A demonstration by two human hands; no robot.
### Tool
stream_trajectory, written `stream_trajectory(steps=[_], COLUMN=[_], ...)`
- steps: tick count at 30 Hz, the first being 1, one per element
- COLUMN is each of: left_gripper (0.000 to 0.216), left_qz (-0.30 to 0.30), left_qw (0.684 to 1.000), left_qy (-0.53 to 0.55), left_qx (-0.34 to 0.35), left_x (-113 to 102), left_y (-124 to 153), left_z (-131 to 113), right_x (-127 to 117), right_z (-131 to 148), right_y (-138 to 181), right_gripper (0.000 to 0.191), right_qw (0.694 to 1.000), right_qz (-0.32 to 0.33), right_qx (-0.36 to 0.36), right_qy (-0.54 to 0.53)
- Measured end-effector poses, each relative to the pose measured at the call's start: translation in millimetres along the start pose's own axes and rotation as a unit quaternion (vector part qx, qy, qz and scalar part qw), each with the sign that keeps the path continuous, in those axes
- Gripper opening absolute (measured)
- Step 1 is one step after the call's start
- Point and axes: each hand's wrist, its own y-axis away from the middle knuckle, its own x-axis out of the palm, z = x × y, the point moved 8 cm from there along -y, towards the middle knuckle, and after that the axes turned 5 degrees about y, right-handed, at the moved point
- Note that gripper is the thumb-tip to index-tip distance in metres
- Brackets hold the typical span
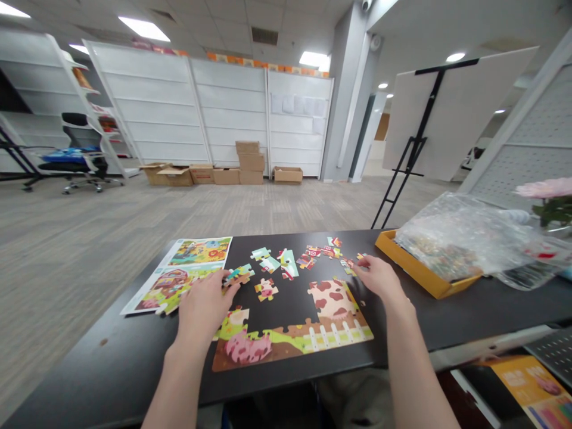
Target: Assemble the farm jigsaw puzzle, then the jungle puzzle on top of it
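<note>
Pressing left hand [205, 307] flat, fingers spread, tips touching loose puzzle piece [239, 275]. Reaching right hand [379, 277], fingers loosely curled, grip unclear, tips just beside small scattered pieces [346, 263].

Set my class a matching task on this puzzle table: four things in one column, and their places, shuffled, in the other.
Things
1 left hand
2 right hand
3 plastic bag
4 picture sheet

Places
A on the orange tray
B at the table's left edge
C touching a loose piece beside the picture sheet
D touching loose pieces nearer the orange tray

Pairs: 1-C; 2-D; 3-A; 4-B
</note>
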Motion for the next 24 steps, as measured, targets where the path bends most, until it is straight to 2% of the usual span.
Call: stream_trajectory(steps=[3,6,13,18,24], left_gripper=[0.043,0.043,0.042,0.042,0.041], left_qz=[-0.007,-0.001,0.013,0.013,0.003], left_qw=[1.0,1.0,1.0,1.0,0.998], left_qy=[-0.005,-0.017,-0.023,0.002,0.032], left_qx=[-0.019,-0.016,0.004,0.025,0.06], left_x=[-1.7,0.1,6.1,7.0,5.6], left_y=[-0.1,-0.7,-1.1,-3.7,-2.1], left_z=[3.3,2.6,3.2,0.7,0.8], right_x=[4.4,5.3,8.3,6.6,4.3], right_z=[-32.9,-52.7,-75.3,-84.1,-108.8], right_y=[-7.1,-10.7,-17.6,-18.3,-17.3], right_gripper=[0.023,0.026,0.039,0.039,0.041], right_qw=[0.999,0.997,0.994,0.994,0.992], right_qz=[0.008,-0.01,-0.016,-0.043,-0.024], right_qx=[0.051,0.079,0.11,0.104,0.122], right_qy=[-0.001,-0.012,0.016,0.01,0.01])
